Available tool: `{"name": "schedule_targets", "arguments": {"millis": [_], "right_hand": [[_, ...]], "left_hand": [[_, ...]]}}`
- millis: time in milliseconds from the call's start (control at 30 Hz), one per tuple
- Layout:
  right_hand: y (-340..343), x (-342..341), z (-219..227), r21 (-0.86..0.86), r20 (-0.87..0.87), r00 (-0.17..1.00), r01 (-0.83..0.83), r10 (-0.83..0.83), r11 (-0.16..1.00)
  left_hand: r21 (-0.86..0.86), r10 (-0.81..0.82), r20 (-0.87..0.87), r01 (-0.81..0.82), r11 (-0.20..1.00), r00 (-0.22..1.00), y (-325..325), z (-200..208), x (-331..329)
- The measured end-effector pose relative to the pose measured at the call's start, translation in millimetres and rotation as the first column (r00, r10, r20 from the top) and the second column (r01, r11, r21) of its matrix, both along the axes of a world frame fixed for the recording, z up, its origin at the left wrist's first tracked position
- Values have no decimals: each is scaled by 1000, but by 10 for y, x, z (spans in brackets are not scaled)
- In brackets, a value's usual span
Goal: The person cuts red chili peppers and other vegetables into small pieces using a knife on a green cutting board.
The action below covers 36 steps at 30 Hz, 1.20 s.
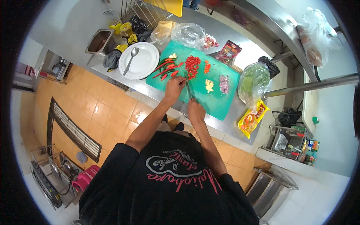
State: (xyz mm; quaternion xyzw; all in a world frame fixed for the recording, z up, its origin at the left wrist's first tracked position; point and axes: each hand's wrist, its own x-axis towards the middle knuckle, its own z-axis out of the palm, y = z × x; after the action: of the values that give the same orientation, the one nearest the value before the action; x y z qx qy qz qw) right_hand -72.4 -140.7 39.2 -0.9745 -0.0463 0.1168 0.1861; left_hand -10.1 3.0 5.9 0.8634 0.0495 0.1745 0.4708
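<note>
My right hand [196, 110] is closed round the handle of a knife [188, 89], its blade pointing away from me over the green cutting board [221, 104]. Just left of the blade, my left hand [174, 89] has its fingers bunched on the board; what they pinch is too small to make out. Beyond it lie whole red chilies [170, 69] and a few pale garlic cloves [173, 56]. A pile of chopped red chili [192, 66] sits past the knife's tip. Further right are small orange-red pieces [207, 67], chopped garlic [209, 86] and diced purple shallot [224, 84].
A white plate [147, 60] with a spoon [131, 61] stands left of the board. Plastic bags [188, 34] and a red pouch [229, 50] lie behind it. To the right are bagged greens [254, 80] and a yellow noodle packet [252, 118], near a metal post [311, 85].
</note>
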Motion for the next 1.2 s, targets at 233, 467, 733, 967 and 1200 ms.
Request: {"name": "schedule_targets", "arguments": {"millis": [233,467,733,967,1200], "right_hand": [[-13,-62,-26,-39,59,998,-5,7,999],[20,120,-23,24,100,995,20,-22,1000],[-26,107,115,39,82,996,23,-26,999],[-35,-23,89,38,30,999,37,-38,999],[-44,-105,-12,67,123,992,-11,2,998]], "left_hand": [[102,50,-43,-46,994,998,36,53,-53],[101,-34,58,28,994,998,55,87,-148],[-49,-33,6,33,998,999,113,62,-113],[-11,-51,-35,51,999,998,100,117,-39],[20,-46,-45,47,999,998,112,93,2]]}}
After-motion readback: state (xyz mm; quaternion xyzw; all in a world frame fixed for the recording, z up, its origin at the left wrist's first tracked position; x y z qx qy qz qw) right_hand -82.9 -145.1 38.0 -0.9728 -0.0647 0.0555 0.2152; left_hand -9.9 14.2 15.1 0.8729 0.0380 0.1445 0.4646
